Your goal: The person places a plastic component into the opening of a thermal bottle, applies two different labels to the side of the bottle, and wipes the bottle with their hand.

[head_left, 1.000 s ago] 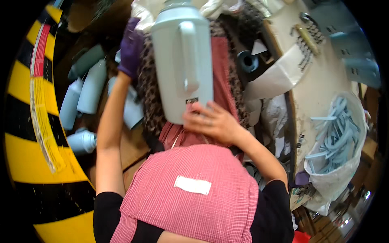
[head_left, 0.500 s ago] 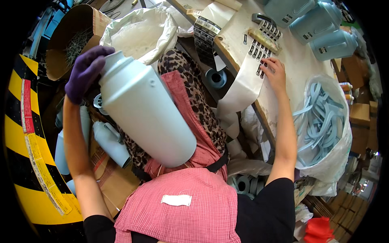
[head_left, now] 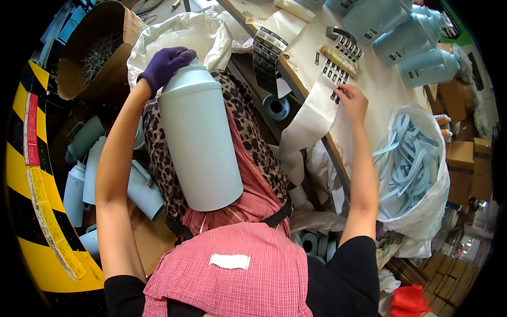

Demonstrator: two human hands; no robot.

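Note:
A pale blue bottle body (head_left: 199, 142), like a thermos shell, rests across my lap with its plain wall facing up. My left hand (head_left: 171, 68), in a purple glove, is closed around its neck at the far end. On the table to the right lies a white backing sheet (head_left: 311, 113) with rows of small black stickers (head_left: 332, 73). My bare right hand (head_left: 353, 101) is at the sheet's near rows, thumb and forefinger pinched at a sticker there. Whether that sticker has come off the sheet is hidden by the fingers.
Finished-looking blue jugs with handles (head_left: 404, 42) stand on the table (head_left: 393, 90) at the far right. A clear bag of blue handle strips (head_left: 414, 158) is beside it. At left are more blue bottles (head_left: 145, 193), a carton of metal pieces (head_left: 71, 68) and a white sack (head_left: 222, 37).
My left hand has moved right, turning the bottle more upright in view and rolling its small wall mark out of sight. My right fingers have drawn together over the near stickers.

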